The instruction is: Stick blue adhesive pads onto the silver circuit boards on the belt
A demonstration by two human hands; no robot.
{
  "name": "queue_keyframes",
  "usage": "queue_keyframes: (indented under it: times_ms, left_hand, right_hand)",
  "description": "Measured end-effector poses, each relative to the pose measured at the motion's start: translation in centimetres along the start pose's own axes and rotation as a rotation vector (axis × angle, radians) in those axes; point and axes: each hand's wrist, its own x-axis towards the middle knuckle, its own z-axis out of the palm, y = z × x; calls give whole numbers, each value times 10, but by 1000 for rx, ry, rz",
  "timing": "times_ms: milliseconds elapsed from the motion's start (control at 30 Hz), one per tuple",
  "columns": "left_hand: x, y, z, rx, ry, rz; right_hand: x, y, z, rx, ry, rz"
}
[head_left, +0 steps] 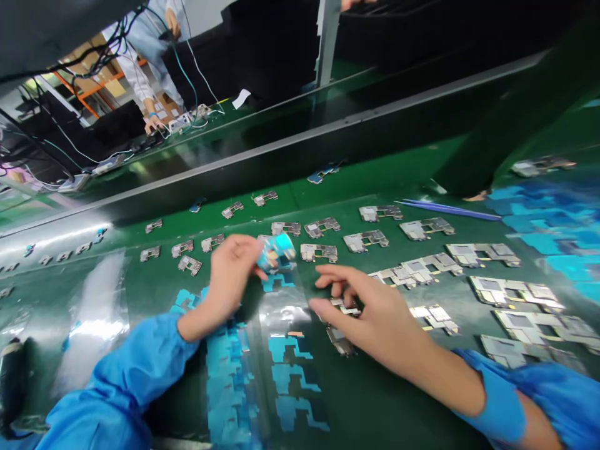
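Two bare hands, a left hand (229,281) and a right hand (370,312), work low over a glossy green anti-static worktop (328,187). The left hand is closed in a fingertip pinch, grasping a small cyan-and-silver foil piece (276,251) just above the far end of a clear plastic film sheet (285,312). Its exact form is hard to tell. The right hand is open and arched, with its fingers (330,281) curving over two small silver metal boards (340,340) beside that sheet; whether it grips either one cannot be told.

Cyan foil cutouts (290,375) lie on the sheet, nearer the person. Rows of silver metal board frames (365,240) spread beyond and to the right of it, and blue-handled tweezers (445,210) lie further off to its far right. Well beyond it, a co-worker's hand (152,124) rests at another bench.

With parts this small, light fingertip pressure at the edges works best, keeping the foil uncreased and the boards unbent.
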Motion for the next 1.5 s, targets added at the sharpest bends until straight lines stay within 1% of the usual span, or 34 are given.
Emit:
queue_keyframes:
  times_ms: [67, 100, 133, 167, 233, 267, 300, 367, 433, 467, 533, 567, 633, 700, 733, 767, 800, 833, 867, 933, 967, 1033, 1067, 1100, 1133, 1167, 1233, 1300, 1333, 1367, 1400, 1433, 1467, 1500]
  left_hand:
    - [46, 17, -24, 95, 183, 220]
    - [71, 24, -35, 202, 263, 279]
    - [95, 30, -45, 354, 326, 279]
    - [117, 33, -52, 511, 352, 234]
    - [151, 33, -60, 684, 350, 148]
    - [163, 31, -61, 735, 333, 112]
    - [172, 29, -61, 767, 318, 89]
    - [179, 25, -58, 837, 292, 56]
    - [176, 27, -54, 888, 265, 56]
    - [170, 30, -51, 903, 248, 70]
    - [148, 39, -44, 909, 187, 118]
    - [131, 43, -39, 899, 137, 146]
    - [84, 44, -28, 858, -14, 197]
    - [28, 35, -18, 802, -227, 223]
    - [2, 26, -15, 752, -354, 234]
    - [-21, 17, -12, 638, -505, 221]
    - [-39, 6, -10, 596, -512, 212]
    - [-53, -3, -9, 561, -501, 194]
    - [-61, -12, -7, 541, -453, 169]
    - [-65, -24, -5, 533, -344, 115]
    - [-63, -28, -4, 522, -320, 92]
    - [-57, -29, -4, 514, -305, 77]
    - [-56, -28, -5, 519, -323, 90]
    - [-56, -25, -7, 529, -369, 119]
    - [-59, -22, -8, 544, -443, 174]
    - [-64, -19, -9, 572, -540, 251]
    - [-77, -14, -9, 685, -721, 444]
    - [-86, -7, -7, 841, -803, 609]
    - [-85, -3, -5, 894, -829, 651]
    - [-78, 3, -5, 923, -838, 659]
    - [-65, 10, -4, 946, -813, 630]
    - [-47, 17, -5, 974, -741, 572]
    - [-23, 24, -6, 1000, -633, 498]
    - [3, 30, -7, 1072, -437, 391]
  right_hand:
    - [-8, 1, 3, -173, -114, -296]
    - [-11, 2, 5, -245, -187, -430]
    - [-14, 4, 8, -305, -241, -533]
    - [-16, 5, 12, -350, -259, -602]
    - [-17, 8, 19, -374, -221, -666]
    - [-16, 8, 21, -364, -205, -675]
    - [-16, 8, 23, -352, -197, -678]
    - [-15, 5, 23, -334, -200, -681]
    - [-13, 2, 21, -328, -216, -680]
    - [-12, 0, 20, -321, -218, -674]
    - [-11, 1, 16, -279, -216, -626]
    - [-9, 2, 15, -240, -209, -582]
    - [-7, 5, 14, -138, -164, -467]
    - [-5, 9, 15, -52, -96, -360]
    - [-4, 10, 15, -26, -62, -320]
    - [-3, 11, 16, -9, -33, -291]
    - [-2, 10, 16, 2, -14, -277]
    - [-1, 10, 15, 12, 0, -279]
    - [-1, 9, 15, 23, 16, -291]
    - [-1, 5, 12, 45, 64, -322]
    - [0, 3, 11, 55, 92, -337]
    - [0, -1, 6, 77, 127, -350]
    - [0, -4, 3, 98, 122, -348]
    - [1, -5, 0, 130, 110, -339]
    - [2, -7, -3, 176, 103, -317]
    - [3, -8, -7, 234, 111, -273]
    - [7, -9, -14, 370, 173, -124]
    - [11, -9, -20, 493, 239, 49]
    - [13, -8, -22, 540, 254, 118]
    - [15, -7, -23, 576, 255, 167]
    - [17, -6, -24, 604, 248, 197]
    - [19, -5, -24, 627, 238, 216]
    - [20, -3, -24, 646, 229, 230]
    - [21, -2, -24, 660, 224, 238]
